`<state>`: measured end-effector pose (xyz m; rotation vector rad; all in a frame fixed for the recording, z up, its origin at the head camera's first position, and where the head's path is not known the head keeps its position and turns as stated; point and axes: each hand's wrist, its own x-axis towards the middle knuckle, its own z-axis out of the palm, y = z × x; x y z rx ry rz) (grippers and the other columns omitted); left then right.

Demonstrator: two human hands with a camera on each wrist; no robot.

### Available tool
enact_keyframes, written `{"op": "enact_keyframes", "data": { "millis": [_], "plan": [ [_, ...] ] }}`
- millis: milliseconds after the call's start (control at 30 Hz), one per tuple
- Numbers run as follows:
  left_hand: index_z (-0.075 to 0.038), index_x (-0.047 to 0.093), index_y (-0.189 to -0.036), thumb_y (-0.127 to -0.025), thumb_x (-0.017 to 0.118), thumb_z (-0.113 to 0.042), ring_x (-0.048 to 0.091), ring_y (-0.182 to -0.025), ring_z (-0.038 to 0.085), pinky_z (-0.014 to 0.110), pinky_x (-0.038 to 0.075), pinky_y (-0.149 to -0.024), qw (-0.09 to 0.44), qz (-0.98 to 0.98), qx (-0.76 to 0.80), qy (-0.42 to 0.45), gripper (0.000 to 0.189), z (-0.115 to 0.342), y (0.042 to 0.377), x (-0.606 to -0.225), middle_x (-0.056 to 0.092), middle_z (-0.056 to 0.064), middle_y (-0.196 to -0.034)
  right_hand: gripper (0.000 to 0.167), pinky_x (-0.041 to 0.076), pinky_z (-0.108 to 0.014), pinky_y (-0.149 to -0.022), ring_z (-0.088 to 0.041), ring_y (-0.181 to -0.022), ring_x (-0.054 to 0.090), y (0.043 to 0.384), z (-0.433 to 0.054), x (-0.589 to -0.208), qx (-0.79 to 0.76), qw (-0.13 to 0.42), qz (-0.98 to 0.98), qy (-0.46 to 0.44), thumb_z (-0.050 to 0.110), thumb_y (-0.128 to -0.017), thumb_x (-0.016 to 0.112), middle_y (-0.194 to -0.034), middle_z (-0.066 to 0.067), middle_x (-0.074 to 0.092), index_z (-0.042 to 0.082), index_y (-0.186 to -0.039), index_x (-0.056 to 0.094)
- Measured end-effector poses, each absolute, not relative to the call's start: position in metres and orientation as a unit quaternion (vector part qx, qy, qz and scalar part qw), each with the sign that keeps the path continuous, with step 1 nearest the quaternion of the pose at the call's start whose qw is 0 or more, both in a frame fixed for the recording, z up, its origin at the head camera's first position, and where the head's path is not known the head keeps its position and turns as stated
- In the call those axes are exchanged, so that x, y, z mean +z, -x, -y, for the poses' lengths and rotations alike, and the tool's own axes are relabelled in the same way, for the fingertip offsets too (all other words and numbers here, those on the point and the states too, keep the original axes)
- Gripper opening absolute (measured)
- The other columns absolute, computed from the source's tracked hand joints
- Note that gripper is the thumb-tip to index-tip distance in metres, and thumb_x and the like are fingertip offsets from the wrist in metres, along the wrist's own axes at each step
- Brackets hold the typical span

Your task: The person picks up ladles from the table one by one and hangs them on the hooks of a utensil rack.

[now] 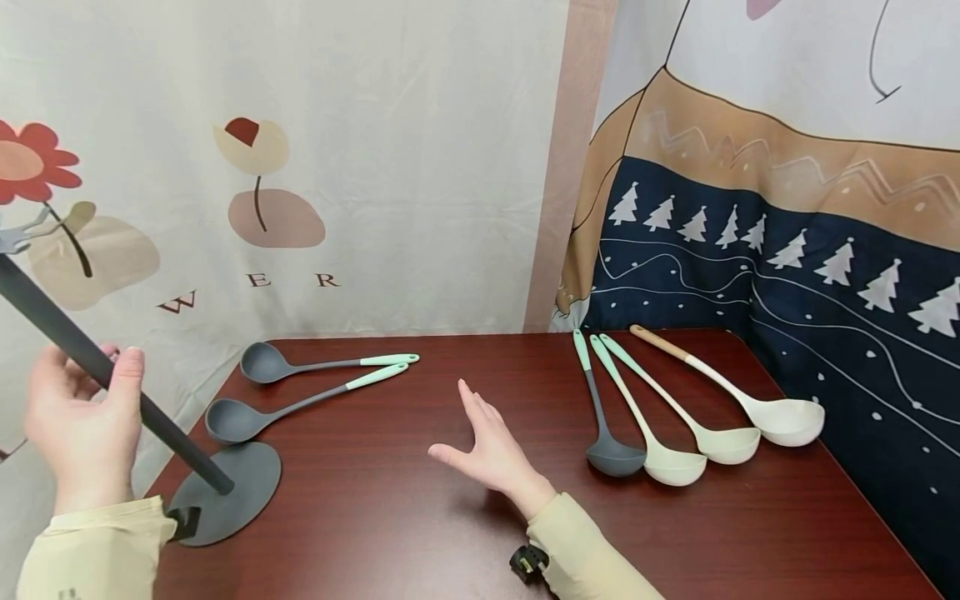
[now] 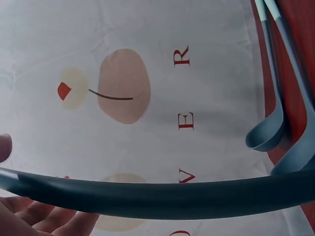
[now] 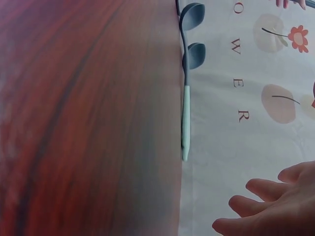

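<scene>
Writing: red capitals W, E and R are legible on the pale curtain behind the stand. The right wrist view adds an O before them. In the left wrist view the lowest letter is cut by the frame.

Obscured: the stand's grey prongs run off the left edge of the head view. Its round base is in sight; whether it sits flat on the worktop cannot be told. In the left wrist view the pole covers part of the nearer grey spoon.

Hands: the left hand grips the stand's pole between thumb and fingers. The right hand, to the right of the stand, has fingers extended and thumb spread apart.

Placement: the farther grey spoon lies beyond the stand's base. Well right of the stand lie a grey ladle, two pale green ladles and a white ladle.
</scene>
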<state>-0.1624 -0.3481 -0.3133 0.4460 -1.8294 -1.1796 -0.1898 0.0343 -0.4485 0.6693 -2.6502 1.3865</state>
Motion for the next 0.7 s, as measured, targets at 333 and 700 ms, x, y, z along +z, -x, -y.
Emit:
{"op": "enact_keyframes", "data": {
  "millis": [333,700],
  "plan": [
    [-0.018,0.063,-0.123,-0.098,0.06,-0.019,0.064,-0.078,-0.01,0.009,0.048,-0.079,0.426,0.726,-0.507,-0.186,0.025,0.346,0.169,-0.305,0.067,-0.017,-0.096,0.098,0.03,-0.053,-0.111,-0.032,-0.145,0.027,0.191,-0.027,-0.445,0.447,0.02,0.867,-0.218,0.052,-0.085,0.072,-0.16,-0.008,0.029,0.013,-0.158,0.021],
    [-0.019,0.061,-0.091,-0.097,0.057,-0.007,0.066,-0.068,-0.003,0.008,0.049,-0.069,0.436,0.704,-0.543,-0.141,0.014,0.341,0.163,-0.298,0.066,-0.015,-0.08,0.098,0.029,-0.051,-0.113,-0.031,-0.146,0.024,0.192,-0.018,-0.439,0.444,0.001,0.866,-0.229,0.054,-0.086,0.07,-0.162,-0.005,0.025,0.016,-0.159,0.017]
  ]
}}
